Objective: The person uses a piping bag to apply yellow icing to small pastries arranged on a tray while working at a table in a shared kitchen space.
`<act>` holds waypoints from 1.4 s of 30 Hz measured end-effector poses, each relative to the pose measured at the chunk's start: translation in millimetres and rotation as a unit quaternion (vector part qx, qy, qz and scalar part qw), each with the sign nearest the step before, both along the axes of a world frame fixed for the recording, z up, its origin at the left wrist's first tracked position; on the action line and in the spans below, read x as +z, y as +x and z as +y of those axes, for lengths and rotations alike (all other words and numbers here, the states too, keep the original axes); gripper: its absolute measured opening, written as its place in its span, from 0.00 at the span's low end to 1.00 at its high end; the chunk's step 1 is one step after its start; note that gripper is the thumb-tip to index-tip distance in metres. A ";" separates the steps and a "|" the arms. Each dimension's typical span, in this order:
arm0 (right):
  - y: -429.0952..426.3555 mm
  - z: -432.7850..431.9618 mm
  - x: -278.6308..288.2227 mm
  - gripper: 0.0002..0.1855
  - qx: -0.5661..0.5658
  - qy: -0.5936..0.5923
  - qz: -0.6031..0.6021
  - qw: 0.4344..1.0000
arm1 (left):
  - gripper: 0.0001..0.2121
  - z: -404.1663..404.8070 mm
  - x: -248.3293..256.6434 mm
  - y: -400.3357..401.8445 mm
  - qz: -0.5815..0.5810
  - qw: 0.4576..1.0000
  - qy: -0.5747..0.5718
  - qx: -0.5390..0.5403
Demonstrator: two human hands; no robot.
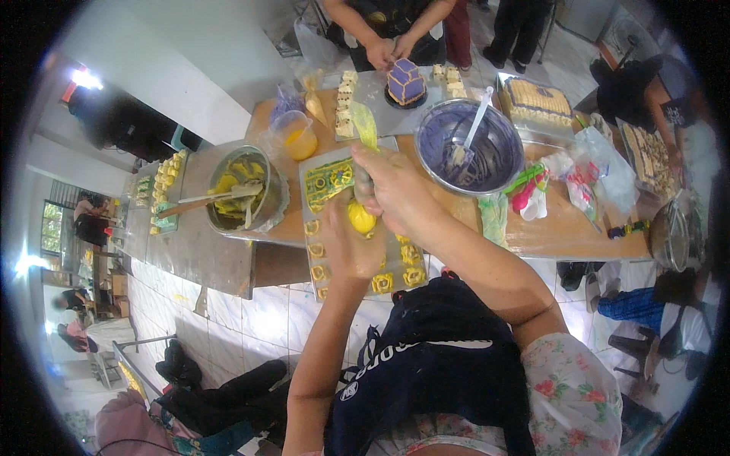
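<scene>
My right hand (393, 188) grips the upper part of a piping bag filled with yellow icing (361, 218). The bag's loose yellow-stained end (365, 122) sticks up above that fist. Lower down, my left hand (353, 242) is wrapped around the bag, slightly blurred; the tip is hidden beneath it. Under both hands lies a silver tray (389, 145). A rectangular cake piece with green and yellow piping (328, 182) rests at its far left. Small squares edged in yellow icing (414, 277) run along its left and near right sides.
Left stands a pot of yellow icing (236, 219) with spatulas across it. A steel bowl of purple icing (469, 147) is right of the tray. Beyond are a measuring cup (300, 137), a purple cake (406, 82) and a co-worker's hands (390, 51). Measuring spoons (530, 194) lie right.
</scene>
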State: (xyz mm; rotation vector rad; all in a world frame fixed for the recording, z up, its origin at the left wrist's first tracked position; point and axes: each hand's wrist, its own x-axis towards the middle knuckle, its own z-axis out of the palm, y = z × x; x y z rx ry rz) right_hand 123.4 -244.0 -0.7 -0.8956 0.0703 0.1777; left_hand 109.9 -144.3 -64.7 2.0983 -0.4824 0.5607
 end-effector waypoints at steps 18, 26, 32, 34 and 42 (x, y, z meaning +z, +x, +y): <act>-5.0 -8.6 2.7 0.11 0.151 -0.047 -0.039 0.987 | 0.25 31.9 -0.4 4.4 0.516 0.600 -0.414 -0.451; -8.2 -14.8 6.6 0.15 0.123 -0.169 -0.025 0.978 | 0.17 8.0 34.6 -1.2 0.378 0.892 -0.110 -0.224; -4.8 -6.3 -26.2 0.12 -0.008 -0.117 -0.050 0.992 | 0.17 -8.4 5.3 -9.2 0.078 0.997 -0.002 0.015; -4.8 -10.0 -37.6 0.12 -0.034 -0.099 -0.067 0.992 | 0.19 -8.4 17.8 -15.1 0.095 0.995 0.005 -0.043; -3.7 -18.1 -20.5 0.09 0.029 -0.023 -0.059 0.998 | 0.27 24.4 28.1 3.8 0.464 0.759 -0.352 -0.291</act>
